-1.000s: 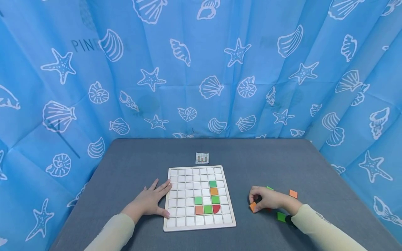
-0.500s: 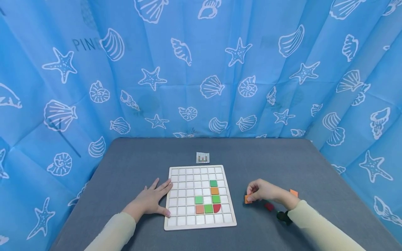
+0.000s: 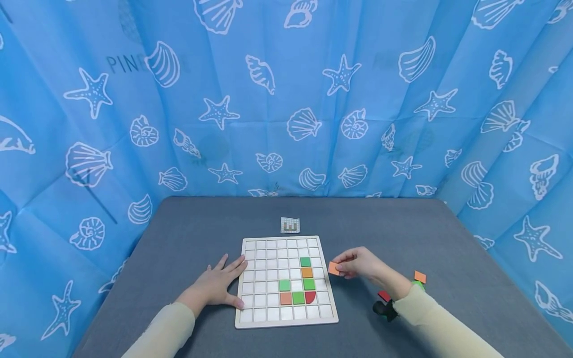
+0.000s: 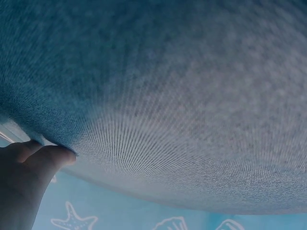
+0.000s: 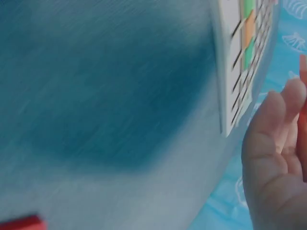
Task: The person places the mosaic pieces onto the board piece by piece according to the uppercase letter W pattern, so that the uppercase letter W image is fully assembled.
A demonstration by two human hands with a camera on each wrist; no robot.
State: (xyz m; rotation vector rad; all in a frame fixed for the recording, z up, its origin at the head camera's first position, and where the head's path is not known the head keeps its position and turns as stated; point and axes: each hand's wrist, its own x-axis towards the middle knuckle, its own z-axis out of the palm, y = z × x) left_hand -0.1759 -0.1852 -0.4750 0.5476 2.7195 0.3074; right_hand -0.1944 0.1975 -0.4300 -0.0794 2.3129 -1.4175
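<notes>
A white grid board [image 3: 261,314] lies on the grey table, bearing green, orange and red tiles toward its right side. My left hand [image 3: 214,286] rests with fingers spread at the board's left edge, thumb and fingertips on the frame. Just off the board's right edge, my right hand [image 3: 361,264] pinches an orange square tile [image 3: 333,268] between thumb and fingers. The same orange tile [image 5: 302,129] shows at the right border of the right wrist view, beside the right hand's fingers. On the board, a red quarter-round tile [image 3: 310,297] sits beside a green tile [image 3: 298,298].
A small pattern card [image 3: 290,225] lies behind the board. Right of the board are loose tiles: an orange one [image 3: 420,276], a green one [image 3: 418,285] and a red one [image 3: 384,296]. A black wrist camera [image 3: 385,310] overlaps that area. A blue shell-print curtain [image 3: 286,99] hangs behind the table.
My right hand has lifted the orange tile from beside the loose pieces and carried it left and away from me, up to the board's right edge. The left hand stays put.
</notes>
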